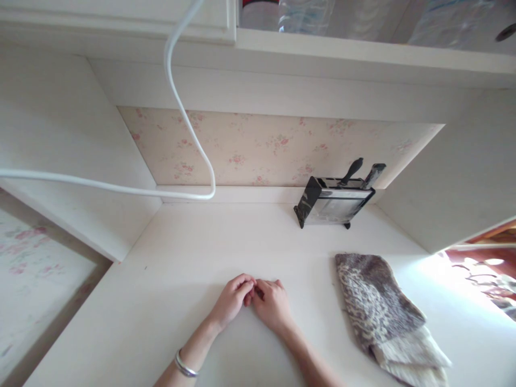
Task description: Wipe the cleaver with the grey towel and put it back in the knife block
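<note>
My left hand (233, 300) and my right hand (272, 304) rest side by side on the white desk top (177, 258), fingertips touching each other. Both hands have their fingers curled in. A small dark thing shows between the fingertips, too small to name. A silver bangle (184, 365) sits on my left wrist.
A folded grey patterned cloth (379, 306) lies to the right of my hands. A dark holder with two black handles (336, 201) stands at the back against the floral wall panel (258, 148). A white cable (181, 107) hangs down at the left. Shelves run overhead.
</note>
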`<state>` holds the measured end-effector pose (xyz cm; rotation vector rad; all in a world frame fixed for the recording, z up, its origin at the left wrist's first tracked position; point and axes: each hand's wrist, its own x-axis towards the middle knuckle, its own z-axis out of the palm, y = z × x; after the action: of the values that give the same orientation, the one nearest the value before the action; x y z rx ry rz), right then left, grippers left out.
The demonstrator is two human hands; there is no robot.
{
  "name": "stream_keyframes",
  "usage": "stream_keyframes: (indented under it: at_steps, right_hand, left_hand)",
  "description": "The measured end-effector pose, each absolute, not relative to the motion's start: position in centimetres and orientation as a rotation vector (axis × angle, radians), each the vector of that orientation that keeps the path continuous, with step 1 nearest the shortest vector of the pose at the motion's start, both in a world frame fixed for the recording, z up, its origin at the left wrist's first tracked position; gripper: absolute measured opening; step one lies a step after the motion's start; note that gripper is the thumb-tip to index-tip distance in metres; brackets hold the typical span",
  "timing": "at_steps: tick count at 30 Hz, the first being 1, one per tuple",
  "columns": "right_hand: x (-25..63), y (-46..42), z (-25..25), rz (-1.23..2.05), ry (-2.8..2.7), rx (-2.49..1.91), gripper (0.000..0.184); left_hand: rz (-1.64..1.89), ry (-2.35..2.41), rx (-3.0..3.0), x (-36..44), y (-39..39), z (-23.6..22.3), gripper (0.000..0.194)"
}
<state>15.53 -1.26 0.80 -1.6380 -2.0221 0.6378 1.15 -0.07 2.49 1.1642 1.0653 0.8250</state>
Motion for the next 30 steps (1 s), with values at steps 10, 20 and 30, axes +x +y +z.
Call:
stream_keyframes:
  at_steps: [10, 20, 30]
  right_hand:
    - [15.51, -1.24, 0.74, 0.601, -2.056, -1.669, 0.015]
    - [15.45, -1.21, 0.37, 0.622, -2.023, -1.636, 0.014]
    - [15.53, -1.13, 0.37, 0.627, -2.023, -1.632, 0.014]
  left_hand:
    - [0.835, 1.061, 1.167, 1.2, 0.05, 2.51, 0.026]
    - [0.832, 1.06, 1.189, 1.12, 0.06, 2.25, 0.027]
    - [0.824, 1.064, 1.193, 1.14, 0.01, 2.34, 0.028]
